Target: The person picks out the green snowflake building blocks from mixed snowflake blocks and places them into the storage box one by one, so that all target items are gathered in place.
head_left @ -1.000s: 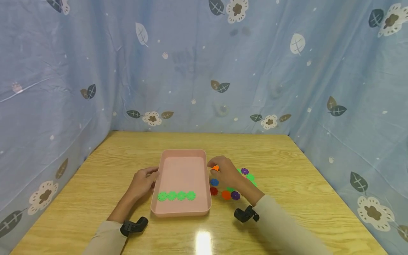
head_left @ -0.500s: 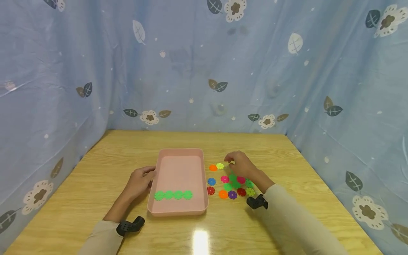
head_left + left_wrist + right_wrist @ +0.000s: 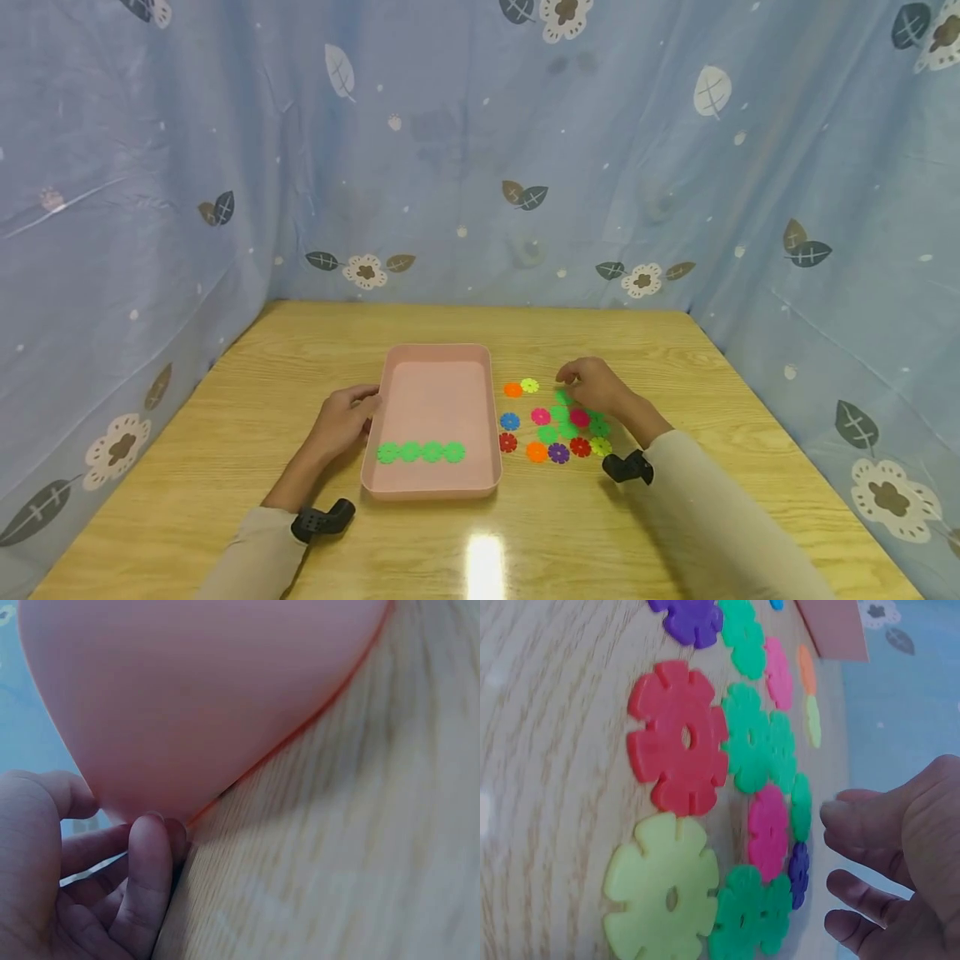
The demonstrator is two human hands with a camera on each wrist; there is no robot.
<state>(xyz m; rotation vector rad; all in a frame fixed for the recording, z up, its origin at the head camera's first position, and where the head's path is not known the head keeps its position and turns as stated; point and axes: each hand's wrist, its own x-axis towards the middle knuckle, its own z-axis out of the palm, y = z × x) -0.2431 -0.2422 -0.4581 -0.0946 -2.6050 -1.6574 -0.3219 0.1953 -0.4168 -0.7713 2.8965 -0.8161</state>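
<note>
A pink tray (image 3: 431, 487) lies on the table, with a row of several green snowflake discs (image 3: 410, 452) across its near end. At its left side, my left hand (image 3: 341, 425) grips the edge; in the left wrist view its fingers (image 3: 150, 862) bear against the outer wall. My right hand (image 3: 600, 387) hovers over the far side of the loose disc pile, beside a green disc (image 3: 564, 397). Its fingers are loosely bent, and I see nothing held between them. Close in the right wrist view are a red disc (image 3: 675, 780), a pink disc (image 3: 769, 832) and a pale yellow disc (image 3: 660, 900).
Right of the tray lie an orange disc (image 3: 513, 390), a yellow disc (image 3: 530, 385), a blue disc (image 3: 510, 422) and a purple disc (image 3: 558, 452). Several green discs overlap mid-pile. A patterned blue curtain (image 3: 465, 167) encloses the wooden table (image 3: 420, 550) at the back and sides.
My right hand has moved rightward from beside the tray, past the orange and yellow discs, to the far side of the pile. My left hand stays at the tray.
</note>
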